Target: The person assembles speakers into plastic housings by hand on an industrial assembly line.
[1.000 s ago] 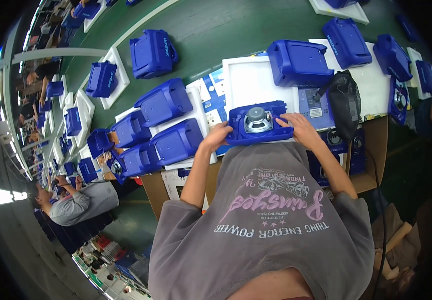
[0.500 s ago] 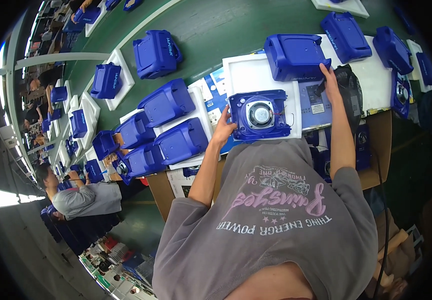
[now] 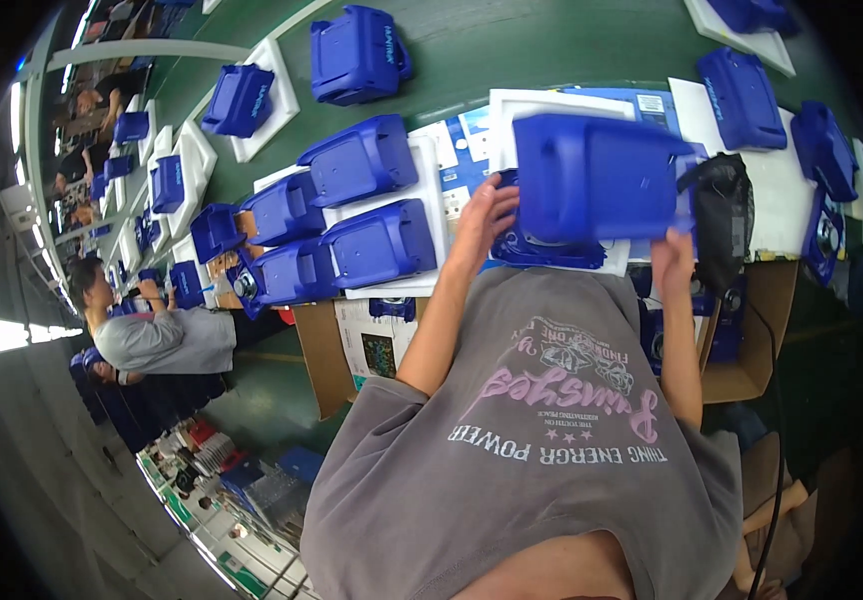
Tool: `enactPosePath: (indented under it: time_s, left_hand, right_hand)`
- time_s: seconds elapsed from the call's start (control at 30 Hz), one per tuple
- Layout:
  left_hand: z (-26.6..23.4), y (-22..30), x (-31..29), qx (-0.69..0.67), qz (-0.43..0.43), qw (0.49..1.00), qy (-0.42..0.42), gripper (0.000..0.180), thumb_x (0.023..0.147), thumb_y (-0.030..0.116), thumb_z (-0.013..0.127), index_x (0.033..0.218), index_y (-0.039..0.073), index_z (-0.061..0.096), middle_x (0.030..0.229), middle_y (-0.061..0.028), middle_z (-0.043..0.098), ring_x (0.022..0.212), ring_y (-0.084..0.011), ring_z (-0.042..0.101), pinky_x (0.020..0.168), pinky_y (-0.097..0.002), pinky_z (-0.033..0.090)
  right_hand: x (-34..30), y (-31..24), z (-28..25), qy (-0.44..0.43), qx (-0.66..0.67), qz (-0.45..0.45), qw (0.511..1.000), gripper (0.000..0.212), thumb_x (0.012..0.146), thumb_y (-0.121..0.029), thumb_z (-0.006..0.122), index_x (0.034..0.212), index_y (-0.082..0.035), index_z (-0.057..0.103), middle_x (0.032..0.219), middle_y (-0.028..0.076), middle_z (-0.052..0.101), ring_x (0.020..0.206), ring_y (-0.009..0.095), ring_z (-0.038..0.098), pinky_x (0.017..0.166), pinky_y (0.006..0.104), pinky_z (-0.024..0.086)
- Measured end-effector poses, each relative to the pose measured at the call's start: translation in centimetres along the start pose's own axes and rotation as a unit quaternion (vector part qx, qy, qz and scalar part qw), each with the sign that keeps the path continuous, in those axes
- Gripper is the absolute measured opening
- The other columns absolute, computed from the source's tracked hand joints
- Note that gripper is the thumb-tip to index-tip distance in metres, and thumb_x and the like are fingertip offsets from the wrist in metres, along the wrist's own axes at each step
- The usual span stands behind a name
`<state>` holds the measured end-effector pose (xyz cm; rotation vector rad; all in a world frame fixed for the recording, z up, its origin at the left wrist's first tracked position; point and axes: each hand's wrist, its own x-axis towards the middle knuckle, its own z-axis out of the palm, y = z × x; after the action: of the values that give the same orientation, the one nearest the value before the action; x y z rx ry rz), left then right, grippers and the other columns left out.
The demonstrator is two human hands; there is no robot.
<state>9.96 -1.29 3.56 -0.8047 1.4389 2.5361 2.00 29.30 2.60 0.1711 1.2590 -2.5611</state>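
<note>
A blue plastic housing (image 3: 602, 185) hangs, slightly blurred, over the blue speaker panel (image 3: 542, 252) in front of me. My right hand (image 3: 674, 262) grips the housing by its near right corner. To the left of both, my left hand (image 3: 487, 222) has its fingers stretched out and apart beside the panel's edge; whether it touches the housing is hard to see. The housing hides most of the panel, its round speaker included. Beneath them lies a white foam tray (image 3: 503, 115).
Several blue housings (image 3: 377, 242) stand on foam at the left. A black bag-like thing (image 3: 727, 215) with a cable lies right of my hand. More housings (image 3: 742, 98) sit further right. A cardboard box (image 3: 782, 330) is below the table edge. Another person (image 3: 167, 340) works at left.
My right hand has brought the housing from behind the tray nearer and over the speaker panel. My left hand has loosened from the panel's left edge. The view has shifted slightly.
</note>
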Motion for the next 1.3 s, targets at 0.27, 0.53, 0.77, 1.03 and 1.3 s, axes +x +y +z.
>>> enactPosePath:
  time_s: [0.27, 0.53, 0.77, 1.03, 1.3]
  left_hand:
    - [-2.8, -3.6, -0.8, 0.093, 0.019, 0.994, 0.053, 0.074, 0.095, 0.042, 0.06, 0.145, -0.007, 0.036, 0.14, -0.0208, 0.049, 0.126, -0.0262, 0.05, 0.103, -0.0357, 0.042]
    - [-2.2, -4.4, 0.4, 0.21, 0.085, 0.965, 0.13, 0.06, 0.091, 0.026, 0.063, 0.137, -0.009, 0.046, 0.136, -0.0261, 0.054, 0.126, -0.0299, 0.054, 0.105, -0.0332, 0.041]
    - [-1.4, -2.9, -0.1, 0.276, 0.081, 0.946, 0.153, 0.055, 0.089, 0.028, 0.063, 0.13, -0.007, 0.054, 0.131, -0.0262, 0.057, 0.125, -0.0366, 0.055, 0.105, -0.0359, 0.042]
    - [-2.2, -3.7, 0.2, 0.275, 0.105, 0.942, 0.163, 0.051, 0.09, 0.027, 0.064, 0.127, -0.006, 0.057, 0.131, -0.0242, 0.058, 0.124, -0.0354, 0.055, 0.105, -0.0366, 0.042]
    - [-2.4, -3.2, 0.1, 0.31, 0.059, 0.939, 0.136, 0.043, 0.093, 0.018, 0.059, 0.131, -0.003, 0.056, 0.127, -0.0208, 0.063, 0.117, -0.0258, 0.061, 0.099, -0.0331, 0.046]
  right_hand:
    - [-5.7, 6.2, -2.0, 0.003, -0.11, 0.122, 0.986, 0.039, 0.085, -0.007, 0.06, 0.122, -0.004, 0.046, 0.104, 0.0, 0.049, 0.101, 0.01, 0.044, 0.093, 0.0255, 0.032]
    - [-4.2, 6.8, -2.0, 0.007, -0.131, 0.145, 0.981, 0.023, 0.09, -0.008, 0.058, 0.111, -0.008, 0.049, 0.097, -0.003, 0.047, 0.096, 0.008, 0.045, 0.09, 0.0239, 0.033]
    - [-4.0, 5.9, -2.6, -0.01, -0.178, 0.168, 0.97, 0.026, 0.091, -0.01, 0.058, 0.116, -0.008, 0.049, 0.1, -0.002, 0.049, 0.096, 0.008, 0.045, 0.09, 0.0225, 0.034]
    - [-4.9, 5.6, -2.4, 0.002, -0.203, 0.212, 0.956, 0.037, 0.09, -0.017, 0.06, 0.124, -0.008, 0.049, 0.113, 0.001, 0.052, 0.107, 0.013, 0.047, 0.098, 0.0285, 0.033]
    - [-4.7, 5.7, -3.0, -0.006, -0.209, 0.234, 0.95, 0.047, 0.09, -0.018, 0.061, 0.133, -0.007, 0.043, 0.115, 0.001, 0.051, 0.108, 0.012, 0.047, 0.099, 0.0277, 0.033]
